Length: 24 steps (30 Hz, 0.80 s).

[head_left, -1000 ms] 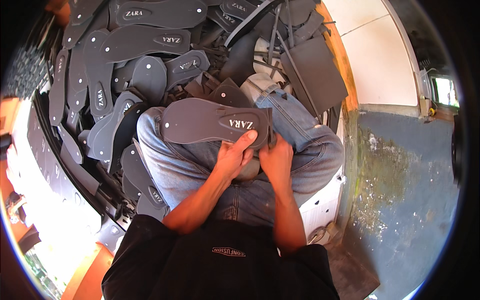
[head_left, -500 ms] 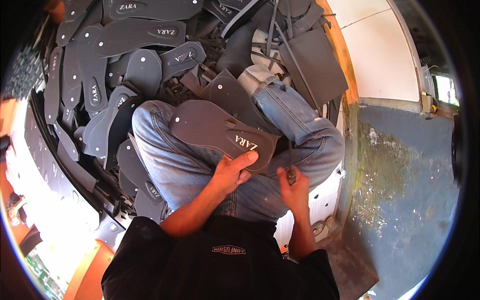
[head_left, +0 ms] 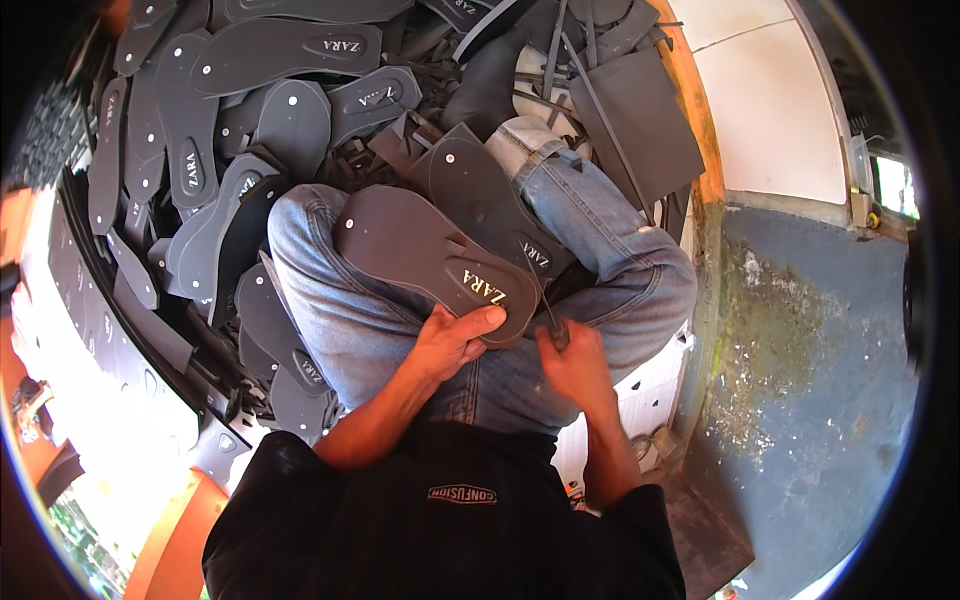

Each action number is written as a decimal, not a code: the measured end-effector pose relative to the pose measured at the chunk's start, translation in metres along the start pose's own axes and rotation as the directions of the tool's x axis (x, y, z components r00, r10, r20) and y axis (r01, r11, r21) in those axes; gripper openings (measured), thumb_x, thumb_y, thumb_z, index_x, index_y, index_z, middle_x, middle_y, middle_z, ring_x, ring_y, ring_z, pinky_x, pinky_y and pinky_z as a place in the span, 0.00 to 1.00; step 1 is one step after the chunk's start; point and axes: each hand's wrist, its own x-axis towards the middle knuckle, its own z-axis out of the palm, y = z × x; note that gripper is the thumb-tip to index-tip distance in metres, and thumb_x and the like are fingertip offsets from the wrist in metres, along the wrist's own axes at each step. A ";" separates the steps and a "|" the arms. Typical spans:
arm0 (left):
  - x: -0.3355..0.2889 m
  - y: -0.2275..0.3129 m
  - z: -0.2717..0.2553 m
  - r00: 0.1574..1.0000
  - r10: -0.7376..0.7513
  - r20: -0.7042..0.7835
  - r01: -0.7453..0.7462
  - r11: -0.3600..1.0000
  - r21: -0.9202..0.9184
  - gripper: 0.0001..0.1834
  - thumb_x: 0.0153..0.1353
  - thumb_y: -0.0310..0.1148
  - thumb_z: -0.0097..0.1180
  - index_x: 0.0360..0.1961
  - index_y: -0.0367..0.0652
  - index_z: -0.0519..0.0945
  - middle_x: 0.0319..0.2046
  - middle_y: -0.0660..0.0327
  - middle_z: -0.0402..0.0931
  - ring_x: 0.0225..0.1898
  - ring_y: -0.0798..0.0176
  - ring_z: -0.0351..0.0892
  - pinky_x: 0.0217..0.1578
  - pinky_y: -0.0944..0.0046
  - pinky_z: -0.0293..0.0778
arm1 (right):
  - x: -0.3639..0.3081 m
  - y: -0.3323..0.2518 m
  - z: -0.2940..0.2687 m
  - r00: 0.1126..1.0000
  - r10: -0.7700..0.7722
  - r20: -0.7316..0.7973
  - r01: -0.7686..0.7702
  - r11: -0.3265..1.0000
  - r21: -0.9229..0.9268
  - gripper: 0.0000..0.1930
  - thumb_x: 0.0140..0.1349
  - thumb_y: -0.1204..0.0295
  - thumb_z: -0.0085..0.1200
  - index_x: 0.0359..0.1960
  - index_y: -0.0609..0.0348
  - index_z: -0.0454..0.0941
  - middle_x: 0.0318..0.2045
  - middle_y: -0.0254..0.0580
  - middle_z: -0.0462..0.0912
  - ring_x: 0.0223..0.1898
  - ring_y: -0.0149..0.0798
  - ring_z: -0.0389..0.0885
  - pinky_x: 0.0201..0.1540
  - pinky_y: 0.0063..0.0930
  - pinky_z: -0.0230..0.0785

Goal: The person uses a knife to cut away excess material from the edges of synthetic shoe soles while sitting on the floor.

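My left hand (head_left: 448,342) is closed on the heel end of a dark grey sandal sole (head_left: 400,240), thumb on top beside the pale lettering and fingers underneath. The sole lies slantwise over my lap, its wider end toward my left knee. My right hand (head_left: 578,368) is wrapped round the handle of a thin-bladed knife (head_left: 549,314). Its narrow blade points up and away, right at the sole's right edge near the heel; whether it touches cannot be made out. Another dark sole (head_left: 475,190) lies behind the held one, between my legs.
Several dark soles (head_left: 185,120) are heaped at the left and far side. Cut scraps (head_left: 350,160) lie among them. A dark flat sheet (head_left: 640,125) and thin strips rest beyond my right leg. A wooden edge (head_left: 695,90) and grey-blue floor (head_left: 810,330) are on the right.
My right hand has moved left and slightly up, bringing the knife blade from over my leg to the sole's edge. The left hand and sole have shifted slightly left.
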 end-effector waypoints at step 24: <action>-0.064 0.192 -0.089 0.320 0.931 -0.175 -0.266 0.266 0.927 0.19 0.60 0.39 0.55 0.44 0.34 0.77 0.25 0.60 0.77 0.23 0.72 0.73 0.25 0.72 0.70 | 0.038 -0.006 0.023 0.997 0.050 -0.060 -0.036 0.976 0.215 0.16 0.56 0.65 0.55 0.21 0.67 0.70 0.15 0.52 0.72 0.20 0.56 0.72 0.28 0.44 0.63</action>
